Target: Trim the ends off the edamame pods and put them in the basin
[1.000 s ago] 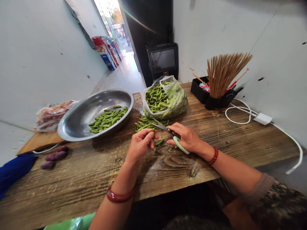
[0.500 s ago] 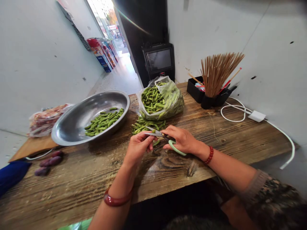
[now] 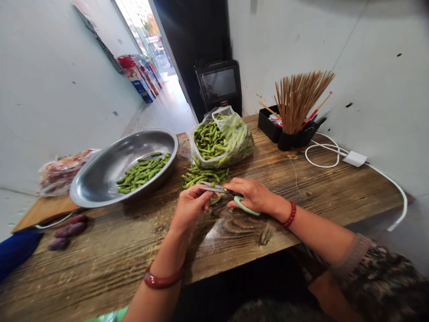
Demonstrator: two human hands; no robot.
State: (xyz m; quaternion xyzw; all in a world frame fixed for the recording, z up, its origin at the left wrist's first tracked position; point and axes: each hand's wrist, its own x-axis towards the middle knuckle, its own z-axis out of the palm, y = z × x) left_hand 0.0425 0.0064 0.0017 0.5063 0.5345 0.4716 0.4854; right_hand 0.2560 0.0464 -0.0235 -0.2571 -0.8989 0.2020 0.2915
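Note:
Scissors (image 3: 243, 205) with pale green handles are in my right hand (image 3: 253, 195), their blades pointing left. My left hand (image 3: 190, 206) pinches a green bean pod (image 3: 213, 184), mostly hidden by fingers and blades, at the scissors' tips. The blades look nearly closed around the pod. Just beyond my hands lies a small heap of pods (image 3: 197, 174) on the wooden table. Behind it stands an open plastic bag (image 3: 243, 152) full of pods. A wide steel basin (image 3: 97, 172) to the left holds more pods (image 3: 142, 174) along its near right side.
At the back right are a black holder (image 3: 268, 127) with bamboo skewers (image 3: 298, 100) and a white cable (image 3: 355, 158). On the left lie purple oval things (image 3: 71, 229), a bagged reddish bundle (image 3: 65, 172) on a wooden board (image 3: 43, 210), and blue cloth (image 3: 20, 250).
The scissor blades have come closer together at the pod. Both hands stay in nearly the same place over the table; the whole view has shifted slightly.

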